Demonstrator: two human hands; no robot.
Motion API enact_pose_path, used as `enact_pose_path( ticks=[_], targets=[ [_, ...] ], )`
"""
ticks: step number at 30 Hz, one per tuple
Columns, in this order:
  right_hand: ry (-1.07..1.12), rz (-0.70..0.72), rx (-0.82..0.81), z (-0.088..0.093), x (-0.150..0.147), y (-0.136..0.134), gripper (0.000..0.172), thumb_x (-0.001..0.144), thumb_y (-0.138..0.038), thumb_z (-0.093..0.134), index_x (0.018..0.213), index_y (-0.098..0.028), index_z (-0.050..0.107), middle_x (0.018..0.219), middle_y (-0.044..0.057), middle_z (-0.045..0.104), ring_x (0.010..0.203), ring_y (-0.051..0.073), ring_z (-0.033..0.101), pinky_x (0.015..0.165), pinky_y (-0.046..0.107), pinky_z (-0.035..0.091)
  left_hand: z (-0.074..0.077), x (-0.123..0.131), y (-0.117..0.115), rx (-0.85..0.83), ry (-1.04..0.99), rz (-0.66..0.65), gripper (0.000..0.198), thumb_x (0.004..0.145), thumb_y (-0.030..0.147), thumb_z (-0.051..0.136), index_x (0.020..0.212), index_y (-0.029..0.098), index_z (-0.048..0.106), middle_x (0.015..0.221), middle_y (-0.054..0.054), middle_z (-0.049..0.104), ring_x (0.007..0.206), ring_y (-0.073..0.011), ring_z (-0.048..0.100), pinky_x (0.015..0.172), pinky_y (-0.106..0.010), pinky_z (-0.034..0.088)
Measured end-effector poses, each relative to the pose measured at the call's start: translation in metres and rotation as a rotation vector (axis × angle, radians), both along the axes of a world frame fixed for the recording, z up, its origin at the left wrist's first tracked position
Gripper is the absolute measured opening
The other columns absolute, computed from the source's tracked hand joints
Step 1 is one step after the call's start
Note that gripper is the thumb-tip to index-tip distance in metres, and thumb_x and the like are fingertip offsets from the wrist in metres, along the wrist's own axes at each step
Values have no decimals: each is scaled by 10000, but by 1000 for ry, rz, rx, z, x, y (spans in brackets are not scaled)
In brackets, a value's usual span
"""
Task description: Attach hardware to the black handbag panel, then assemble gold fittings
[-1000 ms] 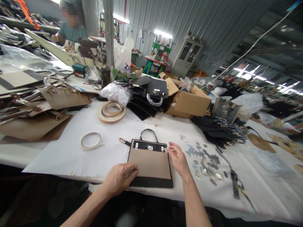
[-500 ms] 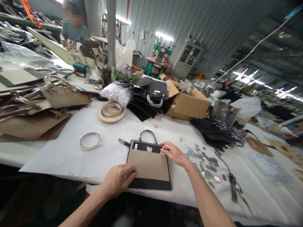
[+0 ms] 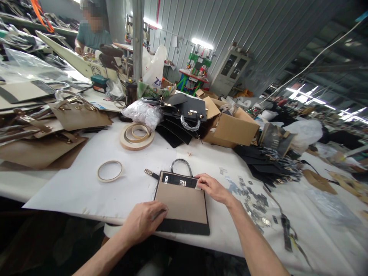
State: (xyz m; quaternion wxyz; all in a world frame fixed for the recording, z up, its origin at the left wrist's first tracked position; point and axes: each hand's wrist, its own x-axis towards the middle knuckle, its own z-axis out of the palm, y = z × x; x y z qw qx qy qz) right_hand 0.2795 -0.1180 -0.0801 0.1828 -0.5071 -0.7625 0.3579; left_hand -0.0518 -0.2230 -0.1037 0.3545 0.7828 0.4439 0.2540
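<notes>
A flat bag panel, taupe with black edges, lies before me on the white-covered table. Wrapped in clear film, its curved handle points away from me. Metal fittings sit on the black top band, and a strap with a metal end sticks out at the upper left. My left hand rests at the panel's lower left, fingers curled around something greyish that is mostly hidden. At the upper right corner, my right hand pinches a small pale piece against the panel.
A tape roll lies to the left, more rolls behind it. Small metal parts are scattered at right. Farther back are black bags, a cardboard box and brown bag pieces. Another person sits far left.
The view has shifted slightly, so everything sits a little differently in the picture. Both hands keep nearly the same places on the panel.
</notes>
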Motion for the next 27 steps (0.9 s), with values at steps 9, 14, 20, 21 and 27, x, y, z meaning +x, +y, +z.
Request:
enact_pose_path(
  ticks=[9,14,20,21,27],
  targets=[
    [9,3,-11,-9,5,1,110,910,-275,620,845,-222,691,1251,84,652,1183,249,609,1006,380,479,-6,0,-1,24,16,8,200,1029,303,486,1034,273,684,923,1,722,847,-173,713,758,-250,484],
    [33,-25,9,-12,4,-3,91,885,-284,657,832,-221,694,1243,87,656,1233,254,591,1018,381,481,-7,0,-1,44,20,12,199,1029,301,486,1034,271,683,907,2,717,820,-169,710,728,-249,472],
    [132,-125,-83,-20,5,-1,425,832,-304,734,1243,-251,635,1269,80,667,1234,238,608,1044,418,498,-6,1,-1,58,45,8,209,1036,299,475,1053,268,682,904,-5,709,815,-170,707,729,-255,465],
    [165,-154,-116,-22,5,1,521,807,-299,757,1302,-251,601,1272,82,671,1231,237,612,1047,421,500,-6,1,-1,56,49,7,210,1038,301,473,1047,267,681,902,-4,707,810,-170,705,726,-256,463],
    [385,-260,-290,-32,4,11,479,661,-349,873,1087,-199,713,1131,70,736,1073,244,678,1018,424,505,-5,1,-2,43,52,6,216,1039,304,473,1038,270,686,890,-3,703,798,-165,699,713,-243,471]
  ],
)
